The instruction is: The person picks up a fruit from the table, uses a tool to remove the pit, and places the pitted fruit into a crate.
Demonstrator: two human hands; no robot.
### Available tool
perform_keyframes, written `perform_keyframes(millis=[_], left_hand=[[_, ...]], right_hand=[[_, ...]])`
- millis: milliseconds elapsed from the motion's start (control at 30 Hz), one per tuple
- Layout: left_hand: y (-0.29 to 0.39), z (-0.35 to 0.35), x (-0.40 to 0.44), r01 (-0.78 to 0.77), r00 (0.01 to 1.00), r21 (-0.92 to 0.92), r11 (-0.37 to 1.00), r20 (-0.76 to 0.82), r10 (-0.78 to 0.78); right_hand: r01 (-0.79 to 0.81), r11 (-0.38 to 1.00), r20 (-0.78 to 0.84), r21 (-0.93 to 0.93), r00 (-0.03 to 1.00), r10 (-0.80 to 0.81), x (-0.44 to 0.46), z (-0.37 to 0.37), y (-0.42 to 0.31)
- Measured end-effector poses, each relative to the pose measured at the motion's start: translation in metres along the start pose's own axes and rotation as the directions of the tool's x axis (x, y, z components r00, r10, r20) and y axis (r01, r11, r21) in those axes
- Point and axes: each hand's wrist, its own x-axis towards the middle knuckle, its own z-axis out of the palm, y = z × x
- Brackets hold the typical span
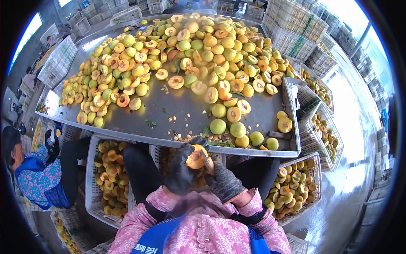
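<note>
My left hand (179, 170), in a dark glove, is closed around a halved yellow peach (195, 159) in front of my chest. Its orange cut face is turned up toward me. My right hand (224, 183), in a grey knitted glove, grips a small slim metal tool (208, 161) whose tip meets the peach; its exact kind is partly hidden by the fingers. Just beyond both hands is the front edge of a metal table (169, 111), with a heap of whole and halved peaches (211, 46) on it. Loose pits (182, 138) lie near that edge.
Plastic crates of peaches stand at my left (91, 186) and right (318, 178), with another partly hidden between my knees. More crates (292, 36) are stacked at the back right. A co-worker (44, 169) sits at the left. The floor (351, 186) at right looks wet.
</note>
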Motion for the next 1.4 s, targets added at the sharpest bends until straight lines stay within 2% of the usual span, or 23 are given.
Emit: perform_keyframes(millis=[133, 200, 233, 267, 333, 433, 533, 633, 733, 767, 833, 867, 967, 1033, 1100, 1133, 1200, 1267, 1300, 1367, 1400], left_hand=[[0.0, 0.008, 0.002, 0.033, 0.995, -0.207, 0.978, -0.085, -0.051], [0.004, 0.008, 0.002, -0.063, 0.994, -0.002, 0.998, -0.093, 0.062], [0.011, 0.005, 0.003, -0.172, 0.981, 0.278, 0.945, -0.039, 0.19], [0.015, 0.003, 0.003, -0.275, 0.954, 0.527, 0.804, 0.048, 0.294], [0.013, 0.005, 0.003, -0.294, 0.942, 0.561, 0.774, 0.033, 0.333], [0.013, 0.008, 0.004, -0.299, 0.931, 0.588, 0.751, 0.007, 0.364], [0.007, 0.01, 0.005, -0.237, 0.945, 0.515, 0.824, -0.073, 0.318], [-0.002, 0.009, 0.007, -0.198, 0.949, 0.454, 0.868, -0.131, 0.286], [-0.008, 0.007, 0.007, -0.185, 0.95, 0.445, 0.876, -0.146, 0.275], [-0.008, 0.006, 0.007, -0.181, 0.951, 0.444, 0.877, -0.147, 0.271], [-0.006, 0.007, 0.007, -0.131, 0.961, 0.32, 0.938, -0.192, 0.2], [-0.005, 0.008, 0.006, -0.106, 0.964, 0.255, 0.961, -0.21, 0.162], [-0.013, 0.006, 0.007, -0.131, 0.957, 0.271, 0.954, -0.215, 0.193], [-0.029, 0.0, 0.007, -0.095, 0.964, 0.114, 0.989, -0.238, 0.12], [-0.038, -0.011, 0.006, -0.116, 0.968, 0.145, 0.983, -0.204, 0.145], [-0.039, -0.017, 0.005, -0.155, 0.967, 0.251, 0.956, -0.157, 0.198], [-0.037, -0.028, 0.0, -0.236, 0.954, 0.465, 0.853, -0.056, 0.294], [-0.031, -0.035, -0.003, -0.323, 0.924, 0.658, 0.68, 0.064, 0.377], [-0.031, -0.036, -0.004, -0.295, 0.942, 0.652, 0.699, 0.075, 0.328], [-0.03, -0.038, -0.004, -0.238, 0.969, 0.639, 0.731, 0.101, 0.227], [-0.033, -0.04, -0.005, -0.252, 0.965, 0.612, 0.75, 0.098, 0.244]], right_hand=[[0.026, 1.0, -0.001, 0.0, 1.0, -0.026, 0.004, 0.006, 0.007], [0.026, 0.998, 0.003, -0.064, 1.0, -0.026, 0.005, 0.007, 0.005], [0.027, 0.995, 0.005, -0.095, 1.0, -0.027, 0.006, 0.008, 0.003], [0.018, 0.99, 0.023, -0.138, 1.0, -0.015, 0.009, 0.01, 0.001], [0.001, 0.975, 0.058, -0.223, 0.998, 0.013, 0.015, 0.012, -0.003], [0.084, 0.976, 0.053, -0.2, 0.996, -0.075, 0.024, 0.027, 0.017], [0.014, 0.985, 0.107, -0.173, 0.994, 0.005, 0.027, 0.033, 0.021], [0.03, 0.995, 0.118, -0.098, 0.993, -0.019, 0.032, 0.042, 0.026], [0.134, 0.964, 0.144, -0.231, 0.984, -0.102, 0.037, 0.054, 0.031], [0.064, 0.987, 0.157, -0.147, 0.987, -0.041, 0.038, 0.054, 0.03], [-0.083, 0.996, 0.194, 0.024, 0.978, 0.077, 0.039, 0.044, 0.011], [-0.067, 0.998, 0.19, -0.002, 0.98, 0.066, 0.038, 0.047, 0.016], [-0.016, 0.998, 0.173, -0.067, 0.985, 0.027, 0.034, 0.054, 0.028], [0.02, 0.996, 0.161, -0.085, 0.987, -0.006, 0.033, 0.054, 0.023], [0.043, 0.999, 0.168, -0.017, 0.985, -0.039, 0.033, 0.059, 0.032], [0.051, 0.999, 0.172, 0.017, 0.984, -0.054, 0.033, 0.063, 0.04], [0.096, 0.992, 0.258, -0.077, 0.963, -0.073, 0.036, 0.076, 0.059], [0.187, 0.965, 0.334, -0.181, 0.935, -0.119, 0.036, 0.082, 0.072], [0.252, 0.938, 0.372, -0.236, 0.916, -0.152, 0.035, 0.079, 0.068], [0.268, 0.936, 0.37, -0.23, 0.913, -0.171, 0.031, 0.07, 0.059], [0.221, 0.96, 0.334, -0.17, 0.93, -0.154, 0.028, 0.066, 0.054]])
